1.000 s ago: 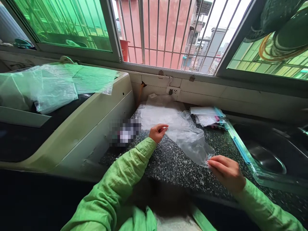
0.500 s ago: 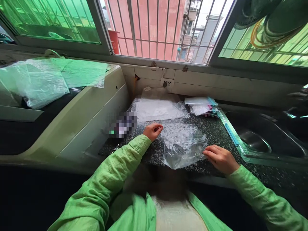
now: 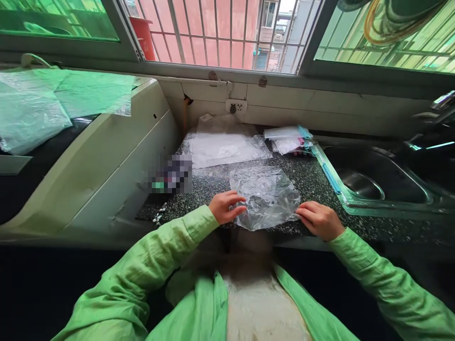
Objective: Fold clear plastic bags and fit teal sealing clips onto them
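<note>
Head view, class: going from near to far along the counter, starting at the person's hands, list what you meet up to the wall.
Left hand and right hand → crumpled clear bag → flat plastic sheets → wall socket.

Clear plastic bag (image 3: 265, 196) lies flat and crinkled on the speckled dark counter (image 3: 313, 182), near its front edge. Left hand (image 3: 224, 207) rests at the bag's left edge, fingertips on the plastic. Right hand (image 3: 319, 219) sits at the bag's lower right corner, fingers touching it. Both sleeves green. Behind the bag, a larger sheet of clear plastic (image 3: 223, 147) lies against the wall. To its right, a small stack of zip bags (image 3: 289, 139) beside the sink (image 3: 369, 177). Barred window (image 3: 220, 33) above.
</note>
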Demonstrator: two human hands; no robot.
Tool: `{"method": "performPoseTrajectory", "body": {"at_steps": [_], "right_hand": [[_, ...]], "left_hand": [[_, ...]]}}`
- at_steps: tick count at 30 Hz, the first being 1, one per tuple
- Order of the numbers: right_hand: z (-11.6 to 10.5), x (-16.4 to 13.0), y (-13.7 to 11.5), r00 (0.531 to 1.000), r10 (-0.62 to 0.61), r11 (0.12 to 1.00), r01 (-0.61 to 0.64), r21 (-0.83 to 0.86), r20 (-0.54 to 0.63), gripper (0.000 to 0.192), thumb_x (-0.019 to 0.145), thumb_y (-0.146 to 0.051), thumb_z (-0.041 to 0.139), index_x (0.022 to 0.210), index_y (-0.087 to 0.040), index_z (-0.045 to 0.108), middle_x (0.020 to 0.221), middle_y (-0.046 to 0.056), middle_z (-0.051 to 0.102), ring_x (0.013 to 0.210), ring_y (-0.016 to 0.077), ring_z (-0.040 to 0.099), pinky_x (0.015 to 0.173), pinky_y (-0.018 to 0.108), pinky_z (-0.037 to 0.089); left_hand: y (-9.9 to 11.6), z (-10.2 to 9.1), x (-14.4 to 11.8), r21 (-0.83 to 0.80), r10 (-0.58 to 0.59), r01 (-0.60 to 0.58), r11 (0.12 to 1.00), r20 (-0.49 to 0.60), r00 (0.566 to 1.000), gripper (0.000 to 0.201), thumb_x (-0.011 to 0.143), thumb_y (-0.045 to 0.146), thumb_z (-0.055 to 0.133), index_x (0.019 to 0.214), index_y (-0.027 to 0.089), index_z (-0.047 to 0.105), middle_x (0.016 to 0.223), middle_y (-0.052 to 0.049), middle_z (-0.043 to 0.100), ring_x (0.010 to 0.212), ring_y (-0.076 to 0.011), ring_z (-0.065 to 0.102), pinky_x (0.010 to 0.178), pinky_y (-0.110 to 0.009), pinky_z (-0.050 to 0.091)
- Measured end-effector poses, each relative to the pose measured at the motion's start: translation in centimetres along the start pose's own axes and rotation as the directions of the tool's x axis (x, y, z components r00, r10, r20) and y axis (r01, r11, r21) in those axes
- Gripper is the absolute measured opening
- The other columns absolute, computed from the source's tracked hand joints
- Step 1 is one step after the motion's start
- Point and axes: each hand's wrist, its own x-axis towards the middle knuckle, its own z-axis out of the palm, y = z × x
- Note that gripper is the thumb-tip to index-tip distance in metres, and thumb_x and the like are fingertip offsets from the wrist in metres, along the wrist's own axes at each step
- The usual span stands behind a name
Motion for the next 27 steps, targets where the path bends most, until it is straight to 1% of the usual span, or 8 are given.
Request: {"method": "performPoseTrajectory", "body": {"at_steps": [3, 5, 8, 11, 17, 22, 24, 27], "right_hand": [[0.0, -0.8, -0.3, 0.999, 0.034, 0.999, -0.034, 0.015, -0.005, 0.017, 0.081, -0.022, 0.046, 0.077, -0.018, 0.063, 0.077, 0.006, 0.063, 0.071, 0.0141, 0.056, 0.064, 0.025, 0.045], [0.0, -1.3, -0.4, 0.999, 0.047, 0.999, -0.047, 0.026, -0.008, 0.018, 0.081, -0.022, 0.046, 0.077, -0.018, 0.063, 0.076, 0.006, 0.063, 0.071, 0.0135, 0.056, 0.064, 0.025, 0.045], [0.0, -1.8, -0.6, 0.999, 0.049, 0.998, -0.048, 0.038, -0.006, 0.019, 0.081, -0.021, 0.045, 0.078, -0.018, 0.064, 0.076, 0.005, 0.063, 0.070, 0.0130, 0.056, 0.062, 0.024, 0.046], [-0.2, -2.1, -0.6, 0.999, 0.051, 0.998, -0.051, 0.040, -0.010, 0.019, 0.080, -0.020, 0.046, 0.077, -0.018, 0.064, 0.076, 0.006, 0.063, 0.070, 0.0131, 0.056, 0.062, 0.024, 0.045], [-0.9, -1.9, -1.7, 0.997, 0.063, 0.995, -0.059, 0.083, -0.041, 0.017, 0.080, -0.019, 0.046, 0.077, -0.019, 0.063, 0.076, 0.005, 0.063, 0.071, 0.0128, 0.057, 0.064, 0.024, 0.045], [-1.6, -0.1, -4.0, 0.992, -0.125, 0.958, 0.123, 0.258, -0.009, 0.014, 0.079, -0.022, 0.049, 0.084, -0.020, 0.062, 0.075, 0.004, 0.063, 0.069, 0.0118, 0.057, 0.061, 0.023, 0.044], [-2.2, 1.2, -3.7, 0.989, -0.149, 0.927, 0.142, 0.348, -0.006, 0.016, 0.078, -0.025, 0.051, 0.089, -0.020, 0.061, 0.076, 0.004, 0.064, 0.067, 0.0114, 0.057, 0.060, 0.023, 0.044], [-2.9, 4.5, -1.2, 0.999, -0.025, 0.902, 0.033, 0.431, -0.024, 0.016, 0.079, -0.026, 0.049, 0.085, -0.019, 0.062, 0.071, 0.004, 0.063, 0.063, 0.0111, 0.055, 0.059, 0.023, 0.044]], "left_hand": [[1.1, 0.5, -1.4, 0.185, 0.200, -0.210, 0.960, 0.075, 0.977, 0.045, 0.074, 0.056, 0.042, 0.089, 0.017, 0.060, 0.065, -0.003, 0.052, 0.059, -0.0113, 0.047, 0.055, -0.024, 0.036], [1.6, 1.1, -1.9, 0.295, 0.275, -0.298, 0.908, 0.118, 0.954, 0.043, 0.076, 0.054, 0.041, 0.089, 0.018, 0.058, 0.065, -0.003, 0.052, 0.060, -0.0118, 0.047, 0.054, -0.025, 0.034], [2.0, 2.0, -1.9, 0.402, 0.325, -0.351, 0.846, 0.133, 0.936, 0.028, 0.083, 0.037, 0.037, 0.080, 0.018, 0.057, 0.065, -0.003, 0.051, 0.060, -0.0111, 0.045, 0.054, -0.025, 0.031], [2.1, 2.0, -1.7, 0.421, 0.346, -0.362, 0.832, 0.115, 0.931, 0.027, 0.084, 0.026, 0.034, 0.068, 0.018, 0.054, 0.062, -0.002, 0.049, 0.059, -0.0105, 0.042, 0.054, -0.025, 0.030], [0.8, -0.5, -3.6, 0.449, 0.258, -0.262, 0.855, 0.071, 0.964, 0.024, 0.082, 0.022, 0.037, 0.069, 0.018, 0.056, 0.062, -0.002, 0.050, 0.058, -0.0106, 0.042, 0.054, -0.025, 0.034], [-1.1, -2.8, -5.7, 0.448, 0.076, -0.036, 0.893, -0.070, 0.995, 0.020, 0.077, 0.018, 0.042, 0.086, 0.019, 0.059, 0.070, -0.004, 0.054, 0.066, -0.0136, 0.048, 0.062, -0.027, 0.042], [-1.1, -3.7, -6.0, 0.396, -0.019, 0.086, 0.914, -0.170, 0.985, 0.026, 0.076, 0.015, 0.041, 0.096, 0.018, 0.058, 0.074, -0.005, 0.054, 0.071, -0.0148, 0.050, 0.066, -0.028, 0.044], [-0.1, -4.7, -5.5, 0.255, -0.137, 0.202, 0.946, -0.252, 0.958, 0.025, 0.078, 0.018, 0.041, 0.097, 0.018, 0.058, 0.073, -0.004, 0.052, 0.070, -0.0135, 0.051, 0.067, -0.027, 0.045]]}}
